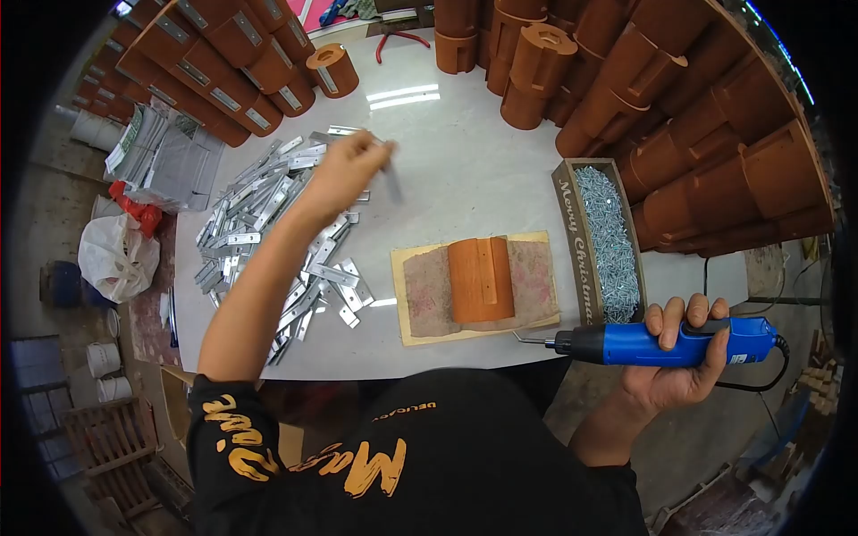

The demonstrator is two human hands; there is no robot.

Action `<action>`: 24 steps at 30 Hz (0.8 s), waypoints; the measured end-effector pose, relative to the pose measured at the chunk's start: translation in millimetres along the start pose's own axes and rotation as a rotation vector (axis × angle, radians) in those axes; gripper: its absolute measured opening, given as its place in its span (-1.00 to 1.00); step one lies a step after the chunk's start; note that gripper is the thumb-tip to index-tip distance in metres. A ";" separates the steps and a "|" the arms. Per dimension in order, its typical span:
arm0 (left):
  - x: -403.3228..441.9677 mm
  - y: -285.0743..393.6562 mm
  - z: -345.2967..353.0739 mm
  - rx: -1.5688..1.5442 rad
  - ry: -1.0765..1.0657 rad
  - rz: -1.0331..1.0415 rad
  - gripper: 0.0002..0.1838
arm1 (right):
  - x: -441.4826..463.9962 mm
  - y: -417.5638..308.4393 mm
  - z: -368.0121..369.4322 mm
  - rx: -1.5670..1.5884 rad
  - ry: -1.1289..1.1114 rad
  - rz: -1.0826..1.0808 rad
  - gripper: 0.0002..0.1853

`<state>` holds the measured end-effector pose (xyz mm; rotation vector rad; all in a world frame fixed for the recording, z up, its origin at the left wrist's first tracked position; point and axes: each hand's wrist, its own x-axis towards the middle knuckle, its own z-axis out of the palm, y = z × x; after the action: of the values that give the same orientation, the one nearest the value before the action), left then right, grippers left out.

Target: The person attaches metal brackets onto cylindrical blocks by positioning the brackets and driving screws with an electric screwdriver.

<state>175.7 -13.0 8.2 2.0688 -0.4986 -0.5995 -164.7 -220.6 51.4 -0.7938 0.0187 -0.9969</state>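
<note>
My left hand point(350, 172) is closed in a pinch on a thin metal strip point(393, 183), blurred by motion. It hovers over the right side of a heap of metal strips point(268, 201) with holes in them. My right hand point(675, 357) wraps round a blue electric screwdriver point(639, 344), its bent-looking bit pointing left. Near the bit lies a brown-orange wooden cylinder point(469, 281) with a flat groove along its upper face. It rests in a padded cradle point(429, 290) on a light wooden board point(399, 313), apart from both hands.
A wooden box point(576, 241) full of screws point(608, 241) stands right of the cradle. Stacked brown cylinders point(715, 179) line the right and back; more, with metal strips attached point(214, 80), stand at left. Red-handled pliers point(399, 37) lie at the back.
</note>
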 end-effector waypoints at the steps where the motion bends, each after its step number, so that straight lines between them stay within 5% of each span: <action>1: -18.7 17.9 14.9 -0.103 -0.123 -0.064 -0.65 | -0.5 0.6 0.8 -0.004 -0.007 0.004 -0.74; 5: -44.4 33.6 69.0 -0.300 -0.351 -0.101 -0.68 | -3.5 0.6 3.4 -0.011 -0.041 0.025 -0.73; 9: -32.5 21.0 104.1 -0.091 -0.211 0.078 -0.63 | -7.9 -5.0 0.3 -0.026 -0.055 0.029 -0.73; 24: -23.1 22.7 114.7 -0.100 -0.186 0.028 -0.69 | -15.4 -8.8 -7.8 -0.006 -0.060 0.021 -0.71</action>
<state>87.2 -86.8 -22.4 1.9184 -0.5920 -0.7893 -182.8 -216.2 46.0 -0.8273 -0.0218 -0.9527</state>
